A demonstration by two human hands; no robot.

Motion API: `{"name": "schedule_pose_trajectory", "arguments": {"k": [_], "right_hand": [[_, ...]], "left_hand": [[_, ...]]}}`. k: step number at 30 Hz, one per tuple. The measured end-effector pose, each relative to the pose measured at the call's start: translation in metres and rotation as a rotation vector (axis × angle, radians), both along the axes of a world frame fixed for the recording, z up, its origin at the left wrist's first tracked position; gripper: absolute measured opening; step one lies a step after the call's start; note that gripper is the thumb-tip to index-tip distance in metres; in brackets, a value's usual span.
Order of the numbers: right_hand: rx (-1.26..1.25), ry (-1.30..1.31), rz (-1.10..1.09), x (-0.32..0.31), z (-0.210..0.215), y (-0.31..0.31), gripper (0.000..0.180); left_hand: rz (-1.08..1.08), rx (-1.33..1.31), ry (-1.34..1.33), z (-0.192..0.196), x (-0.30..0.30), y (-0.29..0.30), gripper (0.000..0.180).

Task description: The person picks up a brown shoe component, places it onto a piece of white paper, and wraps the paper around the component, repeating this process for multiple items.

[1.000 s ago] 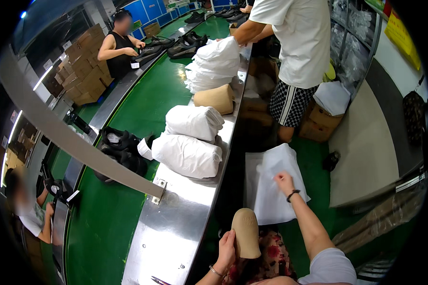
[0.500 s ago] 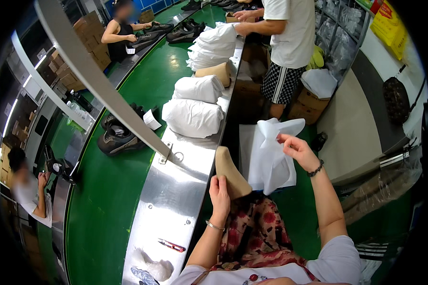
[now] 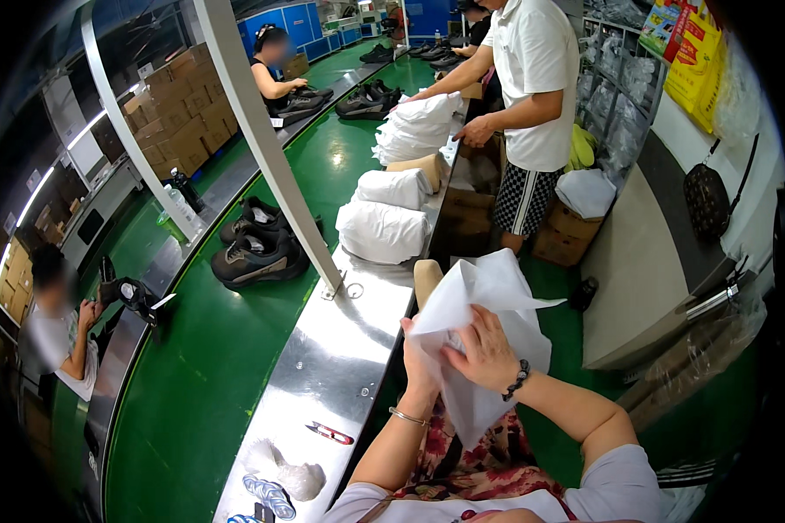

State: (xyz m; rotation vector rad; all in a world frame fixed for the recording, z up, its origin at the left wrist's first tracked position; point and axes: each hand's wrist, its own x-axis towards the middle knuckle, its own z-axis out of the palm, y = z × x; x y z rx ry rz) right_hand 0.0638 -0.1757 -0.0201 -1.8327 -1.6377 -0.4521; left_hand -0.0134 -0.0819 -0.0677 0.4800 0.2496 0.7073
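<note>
Paper (image 3: 464,292), thin, white and softly creased, fills the centre of the head camera's view, held in loose folds above a red-flowered garment (image 3: 499,453), one pointed corner sticking out to the right and another hanging down. Behind its upper left edge shows the smooth, rounded tip of a tan form (image 3: 426,277); the paper hides the rest. The left hand (image 3: 419,362) grips the form from the left, its fingertips covered by the paper. The right hand (image 3: 487,350) rests against the paper with bent fingers; whether it pinches a fold, I cannot tell. To the left, a shiny metal ledge (image 3: 314,375) bears plump white bundles (image 3: 382,231) and, nearer the wearer, red-handled snips (image 3: 331,433)
</note>
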Motion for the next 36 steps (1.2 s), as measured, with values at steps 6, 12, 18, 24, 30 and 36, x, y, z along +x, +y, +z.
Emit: {"name": "schedule_pose_trajectory", "arguments": {"k": [6, 12, 18, 24, 30, 36], "right_hand": [[-0.216, 0.199, 0.062, 0.003, 0.025, 0.013, 0.037], [-0.014, 0.266, 0.048, 0.009, 0.003, 0.042, 0.035], [-0.449, 0.440, 0.049, 0.010, 0.000, 0.028, 0.040], [-0.071, 0.280, 0.161, 0.003, 0.013, 0.030, 0.049], [-0.183, 0.576, 0.256, 0.000, 0.010, 0.031, 0.035], [-0.157, 0.657, 0.228, -0.013, 0.027, 0.039, 0.038]], "left_hand": [[0.056, 0.173, 0.139, 0.019, -0.023, -0.004, 0.041], [0.125, 0.144, 0.151, 0.018, -0.026, -0.010, 0.024], [0.145, 0.264, 0.167, 0.005, -0.041, -0.008, 0.022], [0.083, 0.399, 0.168, 0.001, -0.051, -0.009, 0.020], [0.109, 0.452, 0.196, 0.008, -0.059, -0.013, 0.016], [0.074, 0.466, 0.197, 0.018, -0.062, -0.019, 0.019]]}}
